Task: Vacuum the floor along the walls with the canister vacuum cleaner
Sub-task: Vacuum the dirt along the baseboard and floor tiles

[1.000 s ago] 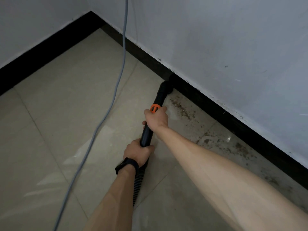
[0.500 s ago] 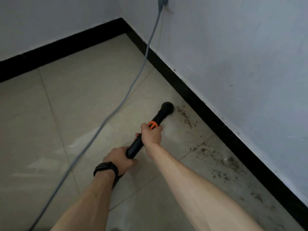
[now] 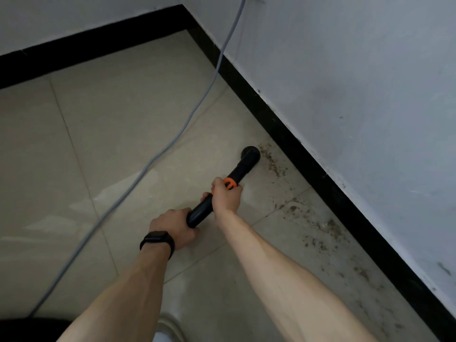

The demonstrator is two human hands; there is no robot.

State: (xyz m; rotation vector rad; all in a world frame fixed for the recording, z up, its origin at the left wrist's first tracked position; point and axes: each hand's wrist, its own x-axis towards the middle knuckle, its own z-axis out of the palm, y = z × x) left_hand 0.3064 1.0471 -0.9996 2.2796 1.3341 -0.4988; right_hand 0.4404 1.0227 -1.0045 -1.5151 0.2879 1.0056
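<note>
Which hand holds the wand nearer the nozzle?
The right hand, just behind the orange ring; the left hand, wearing the black wristband, grips the wand at its rear end.

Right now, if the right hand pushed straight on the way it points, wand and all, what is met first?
Likely the dirt patch just beyond the wand's nozzle, then the black baseboard; depth is unclear.
</note>
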